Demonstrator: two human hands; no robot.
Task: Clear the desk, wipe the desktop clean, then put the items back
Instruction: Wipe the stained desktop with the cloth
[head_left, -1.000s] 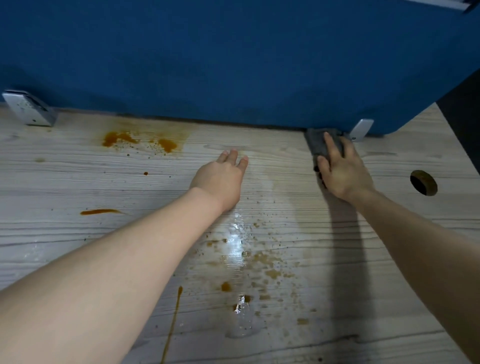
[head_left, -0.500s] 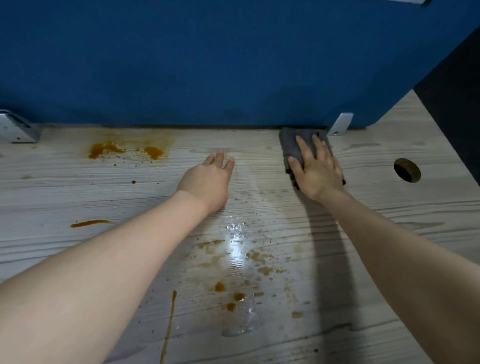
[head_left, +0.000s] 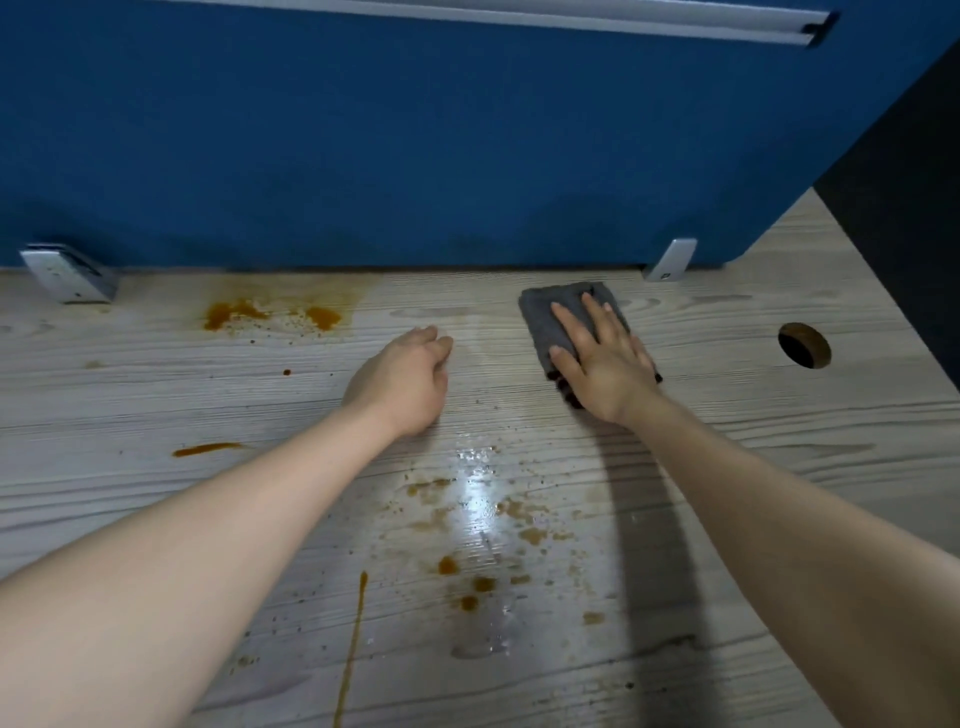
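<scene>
A folded grey cloth (head_left: 550, 317) lies flat on the pale wood-grain desktop (head_left: 753, 441), close to the blue partition. My right hand (head_left: 605, 364) presses down on it with fingers spread, covering its near half. My left hand (head_left: 402, 379) rests on the bare desk to the left of the cloth, fingers curled under, holding nothing. Orange-brown stains (head_left: 270, 314) sit at the back left. More stains and a wet shiny patch (head_left: 478, 519) spread between my forearms. A thin orange streak (head_left: 353, 639) runs toward the front edge.
A blue partition (head_left: 415, 145) walls off the back of the desk, held by metal brackets at the left (head_left: 67, 273) and right (head_left: 670, 260). A round cable hole (head_left: 804, 344) is at the right. A dark panel (head_left: 904, 208) borders the far right side.
My right hand has slid the cloth leftward and toward me, away from the right bracket. My left hand's fingers have curled in. The view has tilted up a little.
</scene>
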